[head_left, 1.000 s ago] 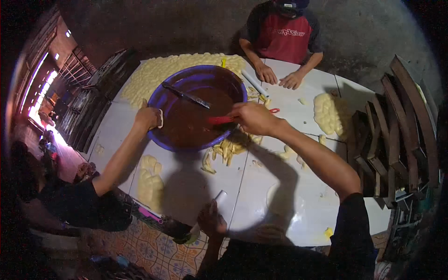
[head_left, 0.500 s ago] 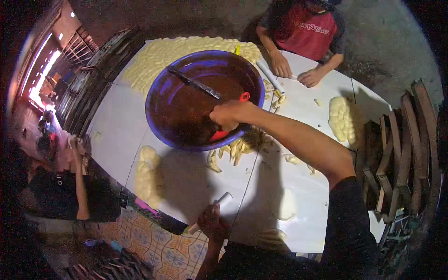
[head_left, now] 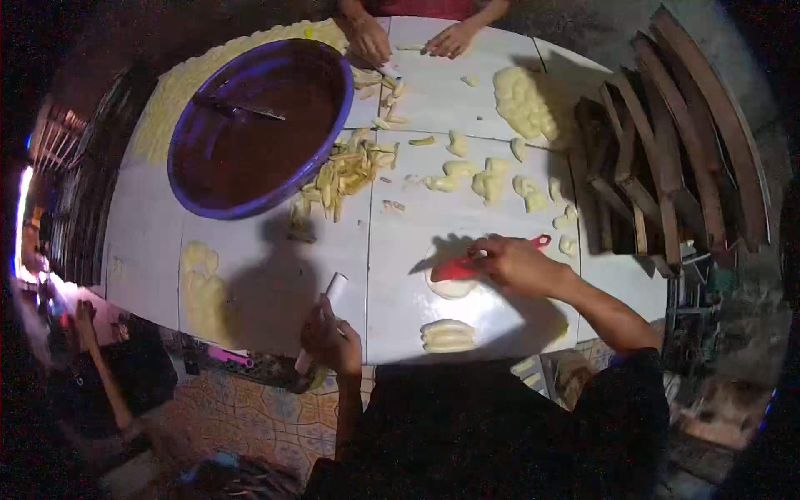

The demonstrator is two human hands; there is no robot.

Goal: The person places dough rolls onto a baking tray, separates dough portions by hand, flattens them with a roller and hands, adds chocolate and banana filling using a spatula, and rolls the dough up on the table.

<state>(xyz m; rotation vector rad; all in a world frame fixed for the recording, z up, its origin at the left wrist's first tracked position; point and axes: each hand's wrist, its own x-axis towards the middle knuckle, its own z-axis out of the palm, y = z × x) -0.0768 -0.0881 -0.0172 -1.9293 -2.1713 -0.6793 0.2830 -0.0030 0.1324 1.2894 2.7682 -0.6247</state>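
My right hand (head_left: 514, 268) grips a red spatula (head_left: 452, 270) against a round flat piece of pale dough (head_left: 447, 287) on the near half of the white tiled table (head_left: 408, 233). Some way to the left, my left hand (head_left: 332, 333) is closed around a white tube or rolling pin (head_left: 335, 292). Three pale oblong pieces (head_left: 448, 337) lie just below the round. A heap of yellowish banana-like strips (head_left: 342, 179) lies beside a large blue basin (head_left: 267, 200) of brown mixture, with a dark flat tool (head_left: 258, 114) in it.
A co-worker's hands (head_left: 450, 40) work at the far edge; another person's arm (head_left: 108, 375) shows at left. Dough pieces cover the back-left (head_left: 183, 83) and lie at right (head_left: 525, 100) and left (head_left: 204, 292). Stacked dark trays (head_left: 658, 142) stand at right, more at left.
My right hand has carried the red spatula out of the basin to the round dough. The left co-worker's hand has left the basin rim. The view has shifted; my left hand still holds the tube.
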